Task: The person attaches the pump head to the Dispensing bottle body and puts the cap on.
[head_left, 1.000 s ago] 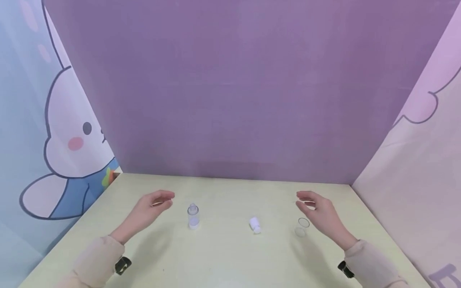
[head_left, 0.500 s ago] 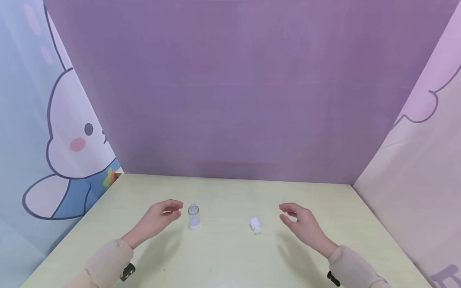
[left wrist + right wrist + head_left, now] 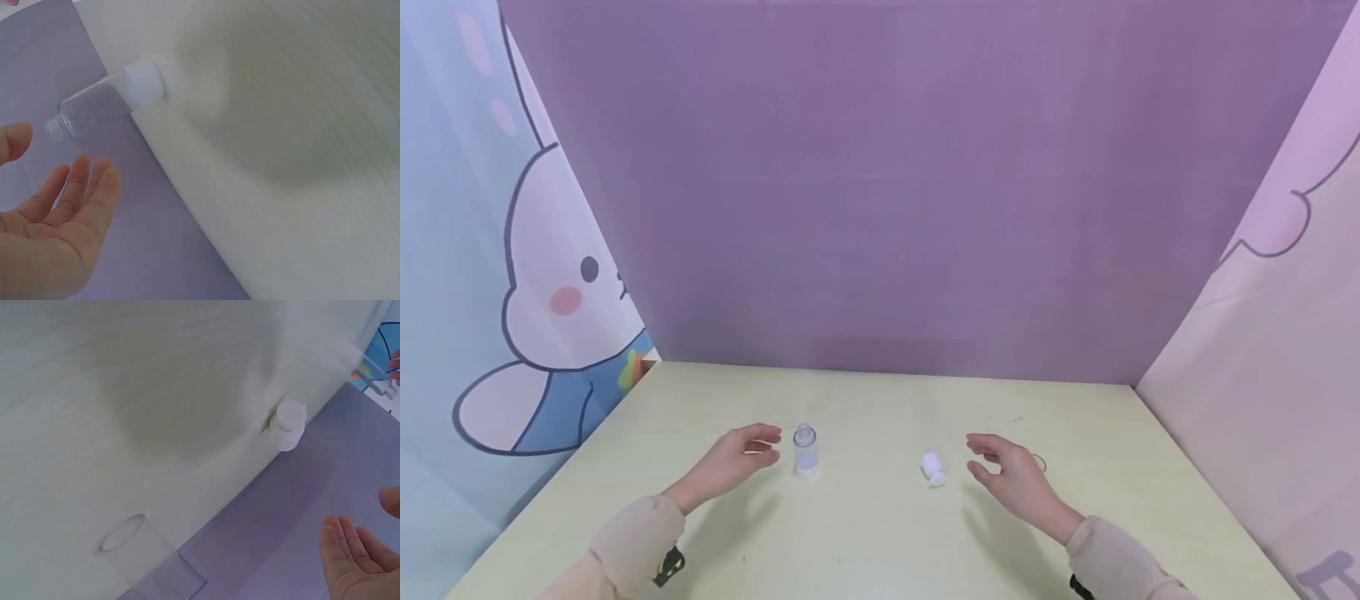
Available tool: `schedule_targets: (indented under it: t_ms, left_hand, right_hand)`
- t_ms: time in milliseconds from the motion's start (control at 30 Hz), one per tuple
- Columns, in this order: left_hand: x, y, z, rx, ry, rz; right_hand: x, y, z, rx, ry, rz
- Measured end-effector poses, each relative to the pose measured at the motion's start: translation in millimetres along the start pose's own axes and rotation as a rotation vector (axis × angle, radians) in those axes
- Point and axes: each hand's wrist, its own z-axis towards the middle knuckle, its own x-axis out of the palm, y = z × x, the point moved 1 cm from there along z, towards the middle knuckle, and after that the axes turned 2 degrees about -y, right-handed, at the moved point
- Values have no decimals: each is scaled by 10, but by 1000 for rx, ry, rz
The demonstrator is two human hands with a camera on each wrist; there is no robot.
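Note:
A clear bottle with a narrow threaded neck and a white base stands upright left of the table's middle. My left hand hovers just left of it, thumb and fingers parted and holding nothing. In the left wrist view, the bottle is in front of those fingers. Farther right is a small white plastic piece, wide at one end and narrower at the other. To its right my right hand is held above the table, fingers loosely bent with nothing between them.
A transparent open cylinder stands on the table, mostly hidden behind my right hand in the head view; only its dark rim shows. A purple panel rises at the back, with printed curtains at the sides.
My left hand has moved right and nearer to me, closer to the bottle. The right hand has come left toward the white piece, passing across the transparent cylinder.

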Motion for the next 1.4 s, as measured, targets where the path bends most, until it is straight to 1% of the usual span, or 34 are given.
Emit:
schedule_targets:
  t_ms: [200, 267, 400, 533, 767, 933, 1100, 1267, 1400]
  left_hand:
    - [21, 81, 54, -2, 19, -9]
    - [39, 108, 85, 11, 35, -18]
    - [91, 123, 121, 15, 77, -31]
    - [133, 129, 135, -6, 105, -37]
    - [198, 188, 204, 13, 141, -53]
    - [246, 225, 228, -19, 136, -42]
    - [309, 257, 236, -44, 143, -84]
    - [349, 265, 258, -69, 129, -105]
    - [371, 240, 301, -66, 130, -110]
  right_hand:
    - [99, -5, 16, 28, 29, 5]
    - [116, -6, 24, 37, 39, 13]
    - [142, -10, 42, 74, 84, 60]
    - [190, -35, 63, 100, 132, 91]
    - [245, -68, 95, 118, 156, 115]
    - [303, -83, 122, 130, 177, 152]
    - [403, -108, 145, 172, 202, 126]
    - [479, -116, 171, 169, 222, 120]
    - [515, -147, 194, 161, 228, 124]
